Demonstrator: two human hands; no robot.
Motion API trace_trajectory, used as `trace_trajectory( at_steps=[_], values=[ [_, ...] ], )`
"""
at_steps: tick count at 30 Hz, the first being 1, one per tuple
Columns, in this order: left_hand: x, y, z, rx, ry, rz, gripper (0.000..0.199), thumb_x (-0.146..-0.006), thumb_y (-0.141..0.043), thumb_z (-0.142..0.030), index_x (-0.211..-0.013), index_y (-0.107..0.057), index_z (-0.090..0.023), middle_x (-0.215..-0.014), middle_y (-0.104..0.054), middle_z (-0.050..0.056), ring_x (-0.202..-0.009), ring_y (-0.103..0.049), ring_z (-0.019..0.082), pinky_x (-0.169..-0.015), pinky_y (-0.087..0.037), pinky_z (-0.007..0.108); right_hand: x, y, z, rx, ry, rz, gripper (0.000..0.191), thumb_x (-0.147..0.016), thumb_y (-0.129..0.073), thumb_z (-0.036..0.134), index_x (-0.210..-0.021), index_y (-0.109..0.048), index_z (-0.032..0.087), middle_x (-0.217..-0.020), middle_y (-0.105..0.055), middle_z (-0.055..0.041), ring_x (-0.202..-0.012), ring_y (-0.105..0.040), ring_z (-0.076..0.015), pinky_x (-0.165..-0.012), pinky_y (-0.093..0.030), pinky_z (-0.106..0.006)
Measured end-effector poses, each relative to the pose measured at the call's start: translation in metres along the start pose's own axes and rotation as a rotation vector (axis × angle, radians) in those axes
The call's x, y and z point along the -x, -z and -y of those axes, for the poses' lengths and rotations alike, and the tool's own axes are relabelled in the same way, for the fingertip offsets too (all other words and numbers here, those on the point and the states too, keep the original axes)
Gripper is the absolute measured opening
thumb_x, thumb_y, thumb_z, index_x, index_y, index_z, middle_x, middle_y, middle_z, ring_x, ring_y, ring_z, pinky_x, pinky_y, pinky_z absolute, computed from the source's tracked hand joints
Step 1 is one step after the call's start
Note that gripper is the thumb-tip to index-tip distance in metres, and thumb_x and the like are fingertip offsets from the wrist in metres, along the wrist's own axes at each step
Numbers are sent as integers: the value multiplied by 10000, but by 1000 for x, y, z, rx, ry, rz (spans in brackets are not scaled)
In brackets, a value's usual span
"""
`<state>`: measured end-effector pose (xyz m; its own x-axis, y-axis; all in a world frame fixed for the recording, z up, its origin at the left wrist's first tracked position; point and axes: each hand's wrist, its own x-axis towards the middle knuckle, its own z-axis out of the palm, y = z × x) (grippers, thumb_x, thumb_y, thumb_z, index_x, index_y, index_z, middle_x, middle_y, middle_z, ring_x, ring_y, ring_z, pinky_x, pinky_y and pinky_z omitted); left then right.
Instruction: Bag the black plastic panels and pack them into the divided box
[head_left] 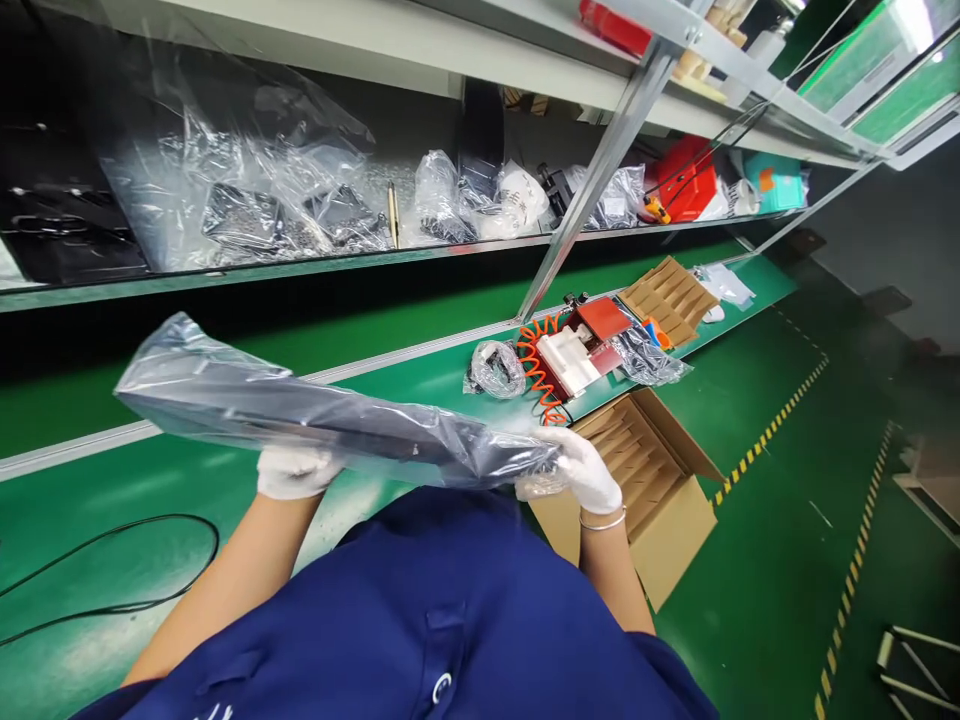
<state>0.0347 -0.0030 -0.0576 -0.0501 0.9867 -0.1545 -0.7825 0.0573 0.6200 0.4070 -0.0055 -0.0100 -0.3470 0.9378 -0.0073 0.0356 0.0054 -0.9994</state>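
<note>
Left hand (298, 473) part hidden, right hand (586, 470) curled

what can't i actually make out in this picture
In the head view:
Left hand: partly hidden behind the long bag, so its grip is unclear.
Dark contents: details obscured by wrinkled plastic.
Black cable: cut off by left edge.
White marks on blue shirt: cut by bottom edge.

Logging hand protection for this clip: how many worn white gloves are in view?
2: one on the left hand, partly hidden by the plastic-wrapped item; one on the right hand, at its right end.
</note>
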Motion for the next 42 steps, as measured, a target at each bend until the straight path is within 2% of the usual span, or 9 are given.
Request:
trace_trajectory(
  at_steps=[2,6,10,17,25,30,35,39,42],
  values=[
    [4,-5,-3,-37,-95,19,400,-364,-920,-255,-701,-708,-226,-777,-760,0,-767,-701,281,-917,-562,541,2,-2,3,49,3,31,547,-724,-793,527,-1194,-685,267,-1205,-694,-62,-1135,-631,-274,-1013,-484,-411],
    [6,-6,-5,-75,-170,14,338,-378,-897,-275,-651,-702,-232,-696,-756,-12,-682,-702,266,-910,-557,586,3,-8,2,208,-5,38,777,-685,-849,372,-1382,-527,252,-1308,-620,-80,-1188,-592,-254,-1047,-459,-388],
    [7,-19,-3,-95,-140,-10,364,-413,-904,-208,-738,-744,-250,-764,-772,-32,-670,-693,200,-895,-592,418,-1,-6,-13,354,-46,-107,522,-717,-771,277,-1215,-619,239,-1154,-667,-49,-1055,-628,-227,-994,-478,-383],
    [10,-74,13,-205,54,150,405,-605,-860,-233,-997,-762,-213,-1028,-772,58,-1008,-702,291,-933,-561,428,-9,22,-50,25,-118,-257,407,-715,-741,375,-1090,-670,235,-1167,-692,-71,-1109,-616,-267,-1026,-454,-418],
    [0,-80,37,-237,99,109,373,-599,-871,-272,-954,-765,-227,-1012,-773,45,-1031,-691,294,-975,-532,423,-8,49,-68,-98,-218,-208,426,-676,-763,385,-1066,-691,229,-1129,-714,-73,-1076,-644,-280,-984,-488,-424],
    [-18,-100,53,-384,204,70,360,-690,-816,-379,-1020,-744,-253,-1173,-728,71,-1187,-620,324,-1059,-489,437,-21,63,-75,-179,-171,-391,341,-606,-675,212,-946,-693,235,-1025,-733,-27,-984,-664,-239,-921,-515,-365],
    [-43,-96,81,-578,373,90,533,-736,-741,-546,-1205,-682,-300,-1355,-639,50,-1296,-548,312,-1140,-425,432,-37,114,-99,-424,-200,-681,339,-525,-680,200,-862,-645,215,-817,-711,-3,-701,-667,-183,-684,-568,-324],
    [-59,-75,108,-649,494,97,530,-693,-720,-627,-1134,-734,-334,-1267,-697,34,-1262,-571,363,-1146,-410,493,-36,184,-112,-429,-43,-1019,365,-523,-686,240,-871,-582,209,-793,-694,-8,-675,-680,-179,-648,-579,-329],
    [-73,-56,132,-681,510,133,473,-742,-621,-655,-1152,-719,-440,-1307,-673,-34,-1306,-530,368,-1156,-389,510,-26,245,-110,-350,12,-1139,373,-574,-694,316,-888,-521,215,-745,-657,10,-591,-651,-170,-542,-554,-319]
  ],
)
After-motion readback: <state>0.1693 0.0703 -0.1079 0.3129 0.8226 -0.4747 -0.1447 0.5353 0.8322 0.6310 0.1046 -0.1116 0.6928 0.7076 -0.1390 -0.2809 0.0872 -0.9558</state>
